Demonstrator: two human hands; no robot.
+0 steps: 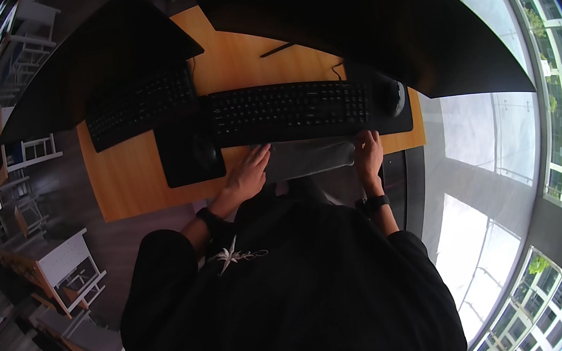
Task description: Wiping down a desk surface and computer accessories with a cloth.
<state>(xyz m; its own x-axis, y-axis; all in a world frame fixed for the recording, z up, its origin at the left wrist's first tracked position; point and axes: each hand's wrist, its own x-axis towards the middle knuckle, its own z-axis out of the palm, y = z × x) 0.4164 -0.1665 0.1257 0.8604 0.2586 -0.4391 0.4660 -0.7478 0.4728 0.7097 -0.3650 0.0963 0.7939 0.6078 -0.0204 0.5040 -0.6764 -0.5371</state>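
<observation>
A folded grey cloth [311, 156] lies at the front edge of the wooden desk [137, 197], just below a black keyboard [293, 111]. My left hand [251, 173] rests on the cloth's left end, palm down, its fingertips close to the keyboard's lower edge. At the cloth's right end is my right hand [369, 151], with fingers bent at its edge; whether they pinch the cloth cannot be made out. Dark bands are on both wrists.
A second black keyboard [142, 106] stands at the left, near a mouse [205, 151] on a black pad [176, 169]. Another mouse [392, 96] is at the right. Two dark monitors [95, 61] [345, 19] overhang the desk. A thin black stick [276, 50] lies behind the keyboard.
</observation>
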